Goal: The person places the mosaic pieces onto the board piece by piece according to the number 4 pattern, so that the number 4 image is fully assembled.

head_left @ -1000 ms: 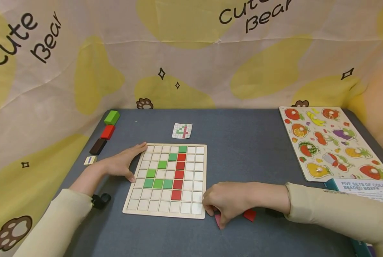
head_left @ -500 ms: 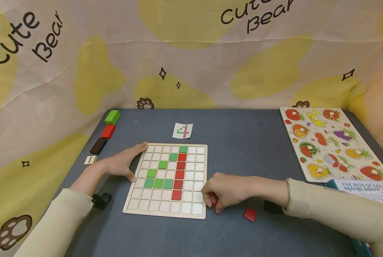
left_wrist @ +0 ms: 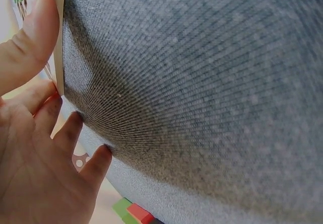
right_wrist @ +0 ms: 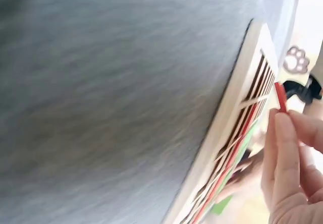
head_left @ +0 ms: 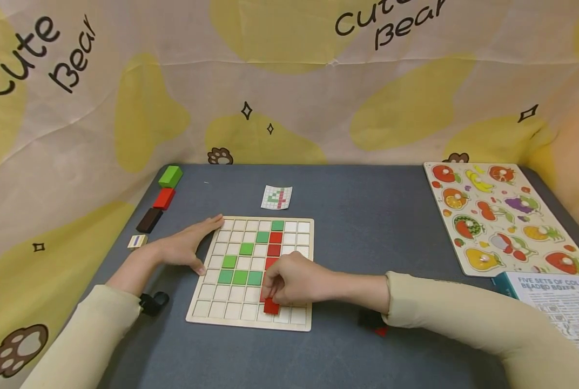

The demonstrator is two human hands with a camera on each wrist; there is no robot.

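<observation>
A wooden grid board [head_left: 289,326] lies on the dark table, with green tiles [head_left: 240,277] and red tiles [head_left: 274,249] set in some of its cells. My left hand [head_left: 182,247] rests at the board's left edge, thumb and fingers spread along it. Above the lower part of the board, my right hand [head_left: 296,280] pinches a red square tile [head_left: 271,306] between thumb and finger. In the right wrist view this tile [right_wrist: 281,97] is seen edge-on, off the board. Part of the red column is hidden by the right hand.
A small pattern card [head_left: 277,198] lies behind the board. Green, red, black and pale blocks [head_left: 163,199] line the table's left edge. On the right are a fruit puzzle board [head_left: 508,216] and a printed box [head_left: 557,302]. Another red tile [head_left: 381,332] is partly under the right forearm.
From the table right of the board, my right hand has lifted a red tile and carried it left over the board's lower rows. My left hand stays in place.
</observation>
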